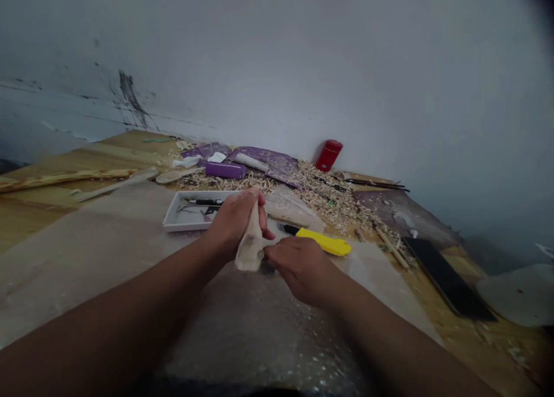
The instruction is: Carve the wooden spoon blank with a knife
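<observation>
My left hand [236, 221] is wrapped around a pale carved wooden piece [251, 248], narrow at its far end and flaring toward me. Close against the right side of its wide end is my right hand [298, 264], fingers closed in a pinch. A small rounded tip shows at those fingers, but what they hold is too hidden to name. Just beyond my right hand lies a yellow utility knife [324, 241]. A white tray [173, 227] with a dark-handled tool and small parts sits beyond my left wrist, partly covered by the hand.
Wood shavings [346, 209] cover the back of the table. Wooden spoons [130, 182], a purple roll [225, 170] and a red cylindrical object [329, 156] lie or stand there, near the wall. A black phone [448, 278] lies at the right.
</observation>
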`<state>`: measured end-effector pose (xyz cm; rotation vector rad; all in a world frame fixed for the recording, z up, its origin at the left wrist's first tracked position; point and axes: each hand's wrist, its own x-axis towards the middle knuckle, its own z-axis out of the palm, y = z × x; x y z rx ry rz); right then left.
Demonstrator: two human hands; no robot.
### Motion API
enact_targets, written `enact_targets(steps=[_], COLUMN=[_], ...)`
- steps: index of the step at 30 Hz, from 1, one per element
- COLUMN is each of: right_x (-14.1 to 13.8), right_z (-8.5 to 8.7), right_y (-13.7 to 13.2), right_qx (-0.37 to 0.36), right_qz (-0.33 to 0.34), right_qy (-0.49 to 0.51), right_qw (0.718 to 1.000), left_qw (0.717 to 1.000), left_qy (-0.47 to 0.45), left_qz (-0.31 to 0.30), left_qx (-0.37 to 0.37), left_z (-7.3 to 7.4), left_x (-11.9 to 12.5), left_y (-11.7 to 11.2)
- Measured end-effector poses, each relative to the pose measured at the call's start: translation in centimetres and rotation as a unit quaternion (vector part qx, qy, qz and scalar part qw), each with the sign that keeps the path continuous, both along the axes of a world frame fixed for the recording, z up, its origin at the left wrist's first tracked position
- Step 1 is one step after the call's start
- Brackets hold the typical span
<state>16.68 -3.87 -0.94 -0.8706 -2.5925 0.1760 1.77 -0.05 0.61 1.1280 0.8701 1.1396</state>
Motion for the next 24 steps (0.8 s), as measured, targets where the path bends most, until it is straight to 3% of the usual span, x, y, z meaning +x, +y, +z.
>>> enact_targets(steps=[24], right_x=[0.45], right_z=[-0.33], right_y=[0.87], right_qx=[-0.004], right_qz=[0.012], right_qy=[0.005], right_qw=[1.000], left_qw=[0.999], left_qy=[0.045], left_qz=[-0.014], left_qx=[-0.002], left_z=[0.00], left_x=[0.37], left_y=[-0.08])
